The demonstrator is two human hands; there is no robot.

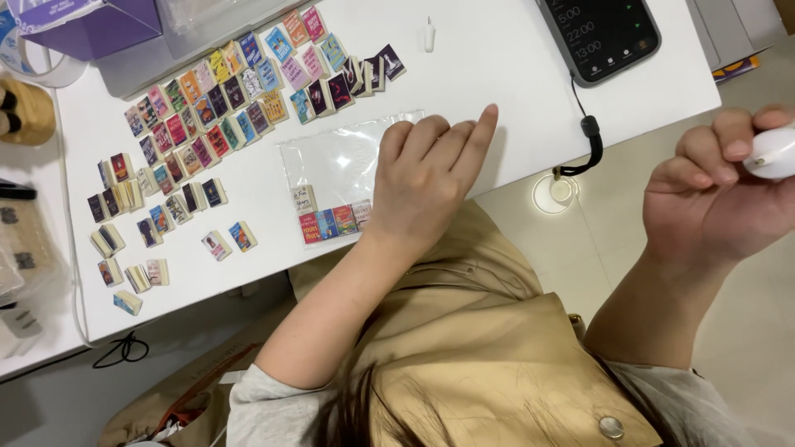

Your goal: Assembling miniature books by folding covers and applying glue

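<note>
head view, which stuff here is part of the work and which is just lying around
In hand:
left hand resting on the clear plastic bag
right hand holding a small white object
miniature books

Lying about:
phone
purple box
small white cap

The clear plastic bag (331, 165) at 12 o'clock is glossy; the white table (497, 74) is smooth and matt; the tiny books (240, 108) at 10 o'clock look like printed paper.

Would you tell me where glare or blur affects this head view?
Head view: glare whitens the clear plastic sheet; the white object in the right hand is blown out and soft; the left hand and miniature books stay sharp.
</note>
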